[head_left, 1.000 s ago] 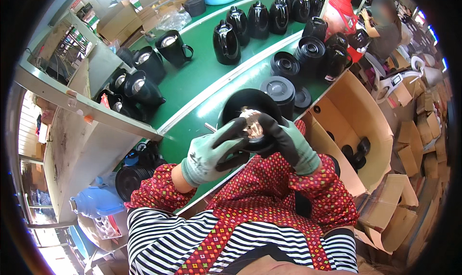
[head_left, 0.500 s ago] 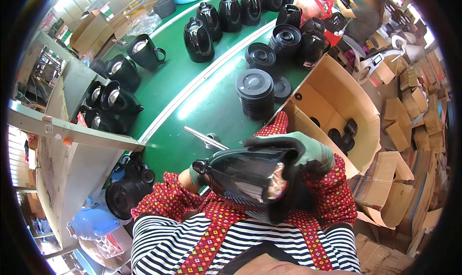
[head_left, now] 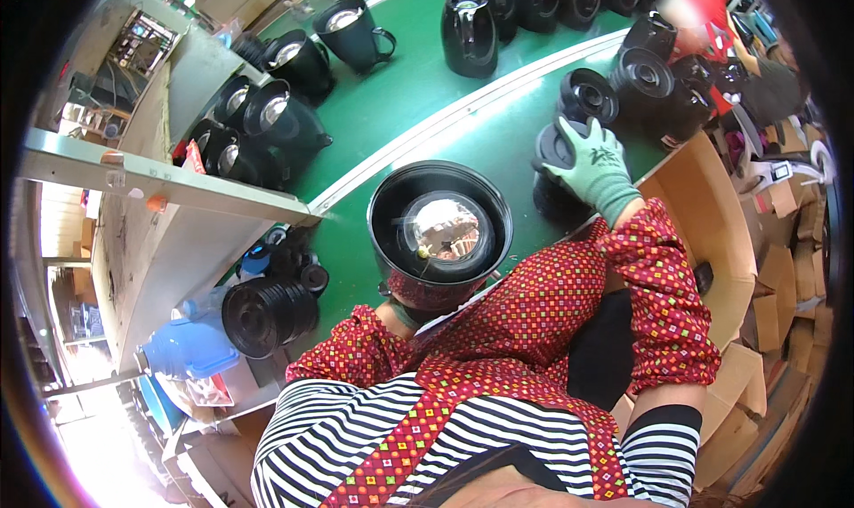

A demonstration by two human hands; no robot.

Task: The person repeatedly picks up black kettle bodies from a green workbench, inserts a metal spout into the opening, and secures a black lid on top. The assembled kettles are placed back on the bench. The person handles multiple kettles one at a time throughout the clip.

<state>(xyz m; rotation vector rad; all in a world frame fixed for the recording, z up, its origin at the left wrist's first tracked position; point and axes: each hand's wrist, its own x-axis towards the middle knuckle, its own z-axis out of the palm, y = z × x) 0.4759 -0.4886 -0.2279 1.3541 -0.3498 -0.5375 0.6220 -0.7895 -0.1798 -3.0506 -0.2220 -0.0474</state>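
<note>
In front of me a black jug (head_left: 391, 268) stands mouth up, with a shiny silvery round inside. My left hand (head_left: 407, 316) is at its near side. The jug hides most of its fingers, which appear closed on the handle side. My right hand (head_left: 594, 163), in a pale green glove, reaches out to a stack of black round bases (head_left: 559, 197). Its thumb and fingers grip the rim of the top black disc (head_left: 553, 149). Just beyond that stack is a shorter pile of black ring-shaped parts (head_left: 588, 96).
Black jugs (head_left: 469, 36) line the far side of the green table (head_left: 400, 90), past a white rail (head_left: 471, 106). Open jugs (head_left: 353, 35) stand at the left. A cardboard box (head_left: 725, 214) sits at my right. Stacked black discs (head_left: 258, 317) and a blue container (head_left: 191, 352) are at lower left.
The jug has turned from lying sideways across my lap to mouth up. My right hand has let go of it and moved out to the disc stack. The view has shifted leftward.
</note>
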